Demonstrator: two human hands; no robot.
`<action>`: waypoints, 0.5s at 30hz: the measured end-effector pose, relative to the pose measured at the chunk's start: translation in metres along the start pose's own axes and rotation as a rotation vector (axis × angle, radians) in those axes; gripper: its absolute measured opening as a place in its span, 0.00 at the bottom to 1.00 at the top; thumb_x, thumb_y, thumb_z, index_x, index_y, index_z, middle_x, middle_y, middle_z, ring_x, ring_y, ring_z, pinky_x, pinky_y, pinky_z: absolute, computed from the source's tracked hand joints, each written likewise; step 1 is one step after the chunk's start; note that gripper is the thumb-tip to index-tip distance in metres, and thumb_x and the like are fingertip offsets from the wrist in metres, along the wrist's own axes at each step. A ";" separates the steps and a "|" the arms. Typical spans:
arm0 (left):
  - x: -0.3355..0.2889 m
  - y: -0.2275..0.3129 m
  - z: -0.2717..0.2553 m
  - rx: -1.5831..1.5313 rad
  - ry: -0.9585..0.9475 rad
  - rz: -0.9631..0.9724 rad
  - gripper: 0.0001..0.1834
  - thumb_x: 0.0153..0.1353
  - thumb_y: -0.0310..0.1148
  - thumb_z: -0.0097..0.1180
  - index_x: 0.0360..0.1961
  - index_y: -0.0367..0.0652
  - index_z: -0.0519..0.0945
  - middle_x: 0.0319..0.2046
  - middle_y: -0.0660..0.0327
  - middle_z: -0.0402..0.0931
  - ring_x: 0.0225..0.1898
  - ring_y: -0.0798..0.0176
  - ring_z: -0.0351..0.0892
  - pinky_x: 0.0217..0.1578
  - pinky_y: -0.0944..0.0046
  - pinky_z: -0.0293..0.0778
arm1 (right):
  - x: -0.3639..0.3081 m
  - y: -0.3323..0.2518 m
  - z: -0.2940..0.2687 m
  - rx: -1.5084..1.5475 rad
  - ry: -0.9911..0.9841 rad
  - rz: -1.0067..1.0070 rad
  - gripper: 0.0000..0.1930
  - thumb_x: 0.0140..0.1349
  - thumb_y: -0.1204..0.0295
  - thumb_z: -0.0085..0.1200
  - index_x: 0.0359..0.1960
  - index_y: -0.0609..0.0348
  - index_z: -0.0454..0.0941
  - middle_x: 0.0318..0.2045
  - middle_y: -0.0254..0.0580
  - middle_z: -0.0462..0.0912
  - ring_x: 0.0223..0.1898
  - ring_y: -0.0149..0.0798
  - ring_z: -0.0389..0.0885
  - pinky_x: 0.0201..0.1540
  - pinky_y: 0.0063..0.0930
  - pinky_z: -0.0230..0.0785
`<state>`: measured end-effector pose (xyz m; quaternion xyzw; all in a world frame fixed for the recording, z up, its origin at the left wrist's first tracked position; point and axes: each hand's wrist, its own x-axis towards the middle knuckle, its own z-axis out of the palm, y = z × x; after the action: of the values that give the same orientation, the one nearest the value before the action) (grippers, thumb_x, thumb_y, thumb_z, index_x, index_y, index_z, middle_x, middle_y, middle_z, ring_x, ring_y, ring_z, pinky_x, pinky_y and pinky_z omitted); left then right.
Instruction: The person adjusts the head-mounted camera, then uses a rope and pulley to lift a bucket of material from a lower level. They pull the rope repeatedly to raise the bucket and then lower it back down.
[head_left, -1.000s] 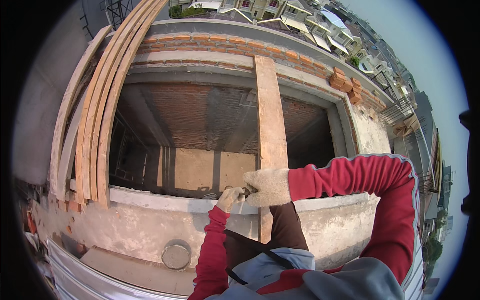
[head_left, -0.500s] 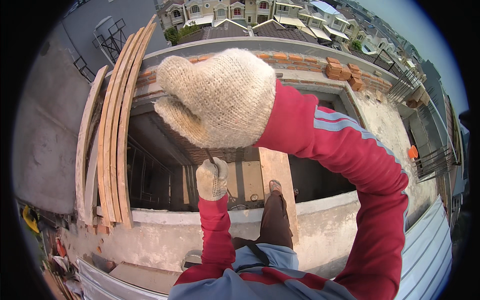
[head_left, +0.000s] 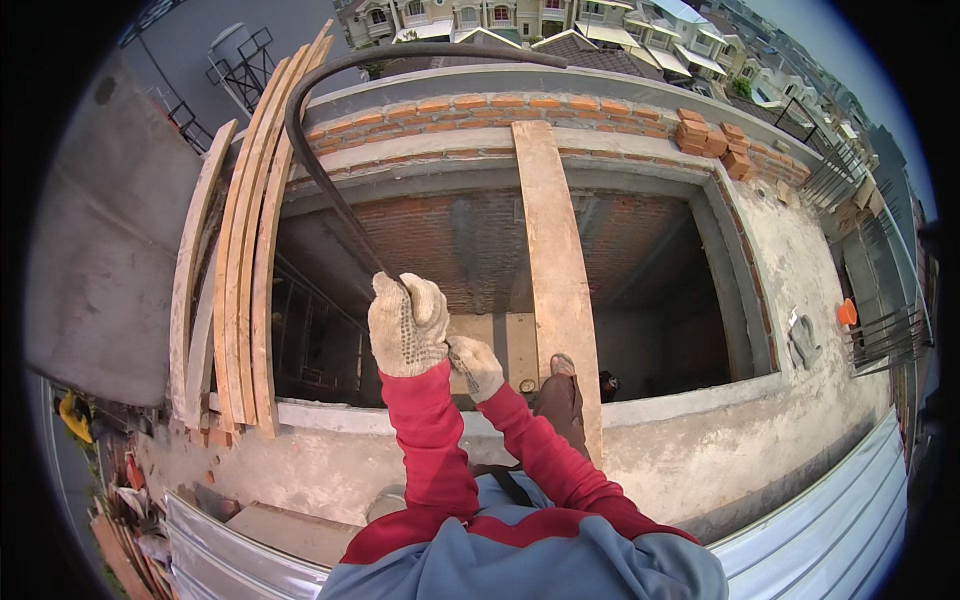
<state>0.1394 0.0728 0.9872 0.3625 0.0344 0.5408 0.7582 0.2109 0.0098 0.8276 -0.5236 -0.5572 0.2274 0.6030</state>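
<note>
- Rooftop slab (head_left: 720, 455), open pit (head_left: 680, 398) in the middle, low brick wall (head_left: 450, 112) on the far side, houses (head_left: 540, 18) beyond.
- Plank (head_left: 560, 240) spans the pit; one foot (head_left: 562, 365) on it. Boards (head_left: 238, 240) piled at left, bricks (head_left: 712, 138) at far right.
- Left hand (head_left: 408, 325), gloved: fingers curled tight round a dark line (head_left: 320, 170), rope or hose, cannot tell which.
- Dark line rises from that fist, arcs over the pit, upper end loose in the air.
- Right hand (head_left: 475, 367), gloved, at the left wrist: fingers bent, grasp cannot be told.
- Progress: line gripped and lifted; looks unfinished, loose end not yet gathered or fixed. Lower run hidden.
</note>
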 end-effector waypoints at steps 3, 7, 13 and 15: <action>0.013 -0.009 0.016 0.011 0.052 -0.079 0.32 0.68 0.56 0.40 0.15 0.41 0.67 0.10 0.63 0.59 0.11 0.69 0.56 0.12 0.70 0.51 | 0.009 0.002 -0.017 0.333 -0.012 0.177 0.16 0.66 0.65 0.44 0.21 0.59 0.68 0.19 0.29 0.66 0.23 0.26 0.63 0.27 0.23 0.55; 0.040 -0.015 0.027 -0.027 -0.074 -0.095 0.33 0.68 0.59 0.38 0.18 0.40 0.69 0.12 0.62 0.62 0.12 0.68 0.59 0.13 0.68 0.56 | 0.044 -0.004 -0.042 0.700 -0.114 0.397 0.17 0.66 0.64 0.45 0.19 0.57 0.68 0.18 0.26 0.65 0.22 0.24 0.62 0.26 0.23 0.55; 0.059 -0.058 -0.072 0.237 -0.028 -0.129 0.47 0.62 0.69 0.30 0.56 0.29 0.69 0.46 0.44 0.75 0.46 0.49 0.77 0.50 0.56 0.73 | 0.087 -0.017 -0.070 0.737 -0.135 0.469 0.16 0.64 0.58 0.50 0.22 0.52 0.70 0.18 0.27 0.68 0.20 0.23 0.64 0.23 0.19 0.55; 0.043 -0.113 -0.119 -0.034 -0.061 -0.309 0.45 0.63 0.65 0.38 0.61 0.30 0.64 0.56 0.42 0.70 0.56 0.47 0.72 0.57 0.56 0.68 | 0.100 -0.029 -0.073 0.758 -0.181 0.365 0.17 0.65 0.55 0.49 0.25 0.54 0.72 0.18 0.30 0.69 0.16 0.24 0.61 0.21 0.18 0.54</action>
<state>0.1942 0.1529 0.8476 0.3562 0.0577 0.4071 0.8391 0.2959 0.0581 0.9091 -0.3332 -0.3831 0.5641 0.6511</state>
